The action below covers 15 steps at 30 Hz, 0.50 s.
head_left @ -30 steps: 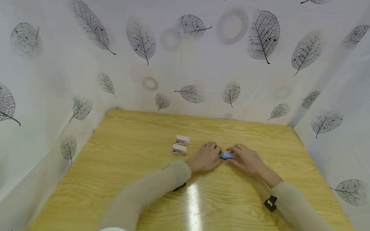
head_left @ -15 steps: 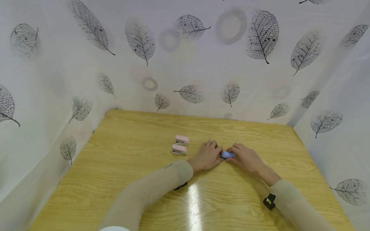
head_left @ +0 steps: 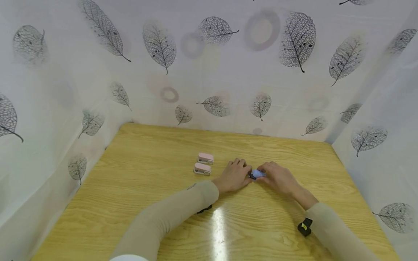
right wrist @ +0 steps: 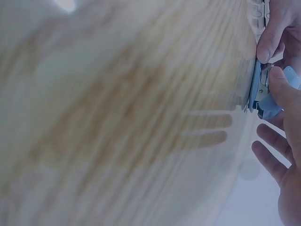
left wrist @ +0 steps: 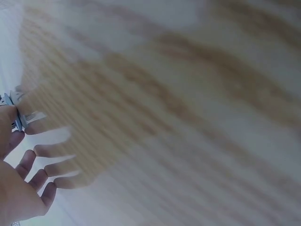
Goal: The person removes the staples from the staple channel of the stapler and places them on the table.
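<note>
A small blue stapler (head_left: 258,173) is held between both hands, low over the wooden table. My left hand (head_left: 233,176) pinches its left end with thumb and index finger. From the other side, my right hand (head_left: 279,179) grips the blue top part, thumb toward me. The right wrist view shows that stapler (right wrist: 270,106) with its blue upper piece angled away from the flat base and metal parts exposed between them. In the left wrist view the left hand's (left wrist: 19,192) other fingers are bent beside it, and only part of the stapler (left wrist: 20,117) shows.
Two pink staplers lie to the left of the hands, the farther stapler (head_left: 205,158) just behind the nearer stapler (head_left: 202,169). The wooden table (head_left: 156,152) meets a leaf-printed curtain (head_left: 209,72) at its back and sides.
The right fingers have closed in farther over the blue stapler's top, which is tilted a little more now. The left hand has shifted slightly to the right; the pink staplers have stayed put.
</note>
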Motion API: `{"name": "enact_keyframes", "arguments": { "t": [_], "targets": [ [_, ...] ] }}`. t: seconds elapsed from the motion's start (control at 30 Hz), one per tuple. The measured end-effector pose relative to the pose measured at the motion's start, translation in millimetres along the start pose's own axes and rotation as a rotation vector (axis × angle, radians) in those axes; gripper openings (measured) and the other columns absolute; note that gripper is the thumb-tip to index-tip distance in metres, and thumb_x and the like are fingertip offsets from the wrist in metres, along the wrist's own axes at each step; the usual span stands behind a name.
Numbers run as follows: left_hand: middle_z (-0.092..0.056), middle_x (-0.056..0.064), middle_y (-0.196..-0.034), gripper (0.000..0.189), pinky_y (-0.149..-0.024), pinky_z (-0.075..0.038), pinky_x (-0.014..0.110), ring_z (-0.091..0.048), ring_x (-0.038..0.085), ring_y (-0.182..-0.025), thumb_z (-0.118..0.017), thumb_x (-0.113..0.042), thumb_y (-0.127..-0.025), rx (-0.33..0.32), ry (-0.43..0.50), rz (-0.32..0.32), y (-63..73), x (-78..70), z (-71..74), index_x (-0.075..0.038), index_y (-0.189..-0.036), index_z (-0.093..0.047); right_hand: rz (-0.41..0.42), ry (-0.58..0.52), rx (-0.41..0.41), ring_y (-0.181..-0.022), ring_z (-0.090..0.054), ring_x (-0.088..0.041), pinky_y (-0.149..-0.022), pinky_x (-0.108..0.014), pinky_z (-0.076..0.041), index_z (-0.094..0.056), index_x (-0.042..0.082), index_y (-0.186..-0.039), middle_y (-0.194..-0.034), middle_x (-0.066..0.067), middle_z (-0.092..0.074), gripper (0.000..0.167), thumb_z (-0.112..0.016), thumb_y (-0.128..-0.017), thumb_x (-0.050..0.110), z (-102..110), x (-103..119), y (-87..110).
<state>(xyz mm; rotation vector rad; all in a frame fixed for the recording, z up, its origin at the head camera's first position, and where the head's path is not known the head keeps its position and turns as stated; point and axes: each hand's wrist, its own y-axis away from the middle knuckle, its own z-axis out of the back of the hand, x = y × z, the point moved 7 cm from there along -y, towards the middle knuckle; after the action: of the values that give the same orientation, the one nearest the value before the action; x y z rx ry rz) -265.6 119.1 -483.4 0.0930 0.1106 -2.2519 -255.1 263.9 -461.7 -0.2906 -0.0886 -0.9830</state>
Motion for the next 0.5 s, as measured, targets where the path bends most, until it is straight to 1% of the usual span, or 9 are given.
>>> {"name": "enact_keyframes", "arguments": {
  "t": [0.1, 0.27, 0.4, 0.5],
  "targets": [
    [-0.062, 0.001, -0.133, 0.038, -0.103, -0.051, 0.038, -0.058, 0.019, -0.121, -0.056, -0.055, -0.106, 0.009, -0.010, 0.002, 0.3, -0.9, 1.2, -0.026, -0.128, -0.064, 0.007, 0.013, -0.008, -0.096, -0.070, -0.020, -0.074, -0.039, -0.059, -0.074, 0.013, -0.116, -0.106, -0.002, -0.076, 0.034, -0.083, -0.091, 0.033, 1.1, 0.5, 0.4],
    [-0.062, 0.000, -0.133, 0.036, -0.104, -0.051, 0.038, -0.057, 0.019, -0.122, -0.055, -0.056, -0.106, 0.022, -0.013, 0.008, 0.6, -1.5, 2.2, -0.027, -0.126, -0.063, 0.018, 0.028, -0.013, -0.097, -0.070, -0.022, -0.076, -0.041, -0.060, -0.073, 0.010, -0.114, -0.106, -0.003, -0.075, 0.034, -0.083, -0.091, 0.033, 6.4, 2.7, 1.3],
    [-0.061, -0.001, -0.132, 0.034, -0.105, -0.051, 0.039, -0.057, 0.018, -0.121, -0.056, -0.055, -0.106, 0.019, -0.010, 0.001, 0.3, -1.5, 0.5, -0.028, -0.125, -0.063, 0.002, 0.040, 0.003, -0.101, -0.071, -0.025, -0.081, -0.045, -0.061, -0.072, 0.010, -0.113, -0.107, -0.003, -0.075, 0.034, -0.083, -0.091, 0.035, 12.2, -0.6, 2.8],
    [-0.062, -0.002, -0.130, 0.034, -0.104, -0.051, 0.038, -0.057, 0.017, -0.120, -0.056, -0.055, -0.105, 0.006, -0.019, -0.001, -0.3, -0.7, -0.7, -0.029, -0.124, -0.064, -0.018, 0.037, 0.010, -0.101, -0.072, -0.027, -0.080, -0.046, -0.061, -0.072, 0.010, -0.114, -0.107, -0.005, -0.074, 0.035, -0.082, -0.091, 0.035, 16.8, -5.0, 3.8]
  ]
}}
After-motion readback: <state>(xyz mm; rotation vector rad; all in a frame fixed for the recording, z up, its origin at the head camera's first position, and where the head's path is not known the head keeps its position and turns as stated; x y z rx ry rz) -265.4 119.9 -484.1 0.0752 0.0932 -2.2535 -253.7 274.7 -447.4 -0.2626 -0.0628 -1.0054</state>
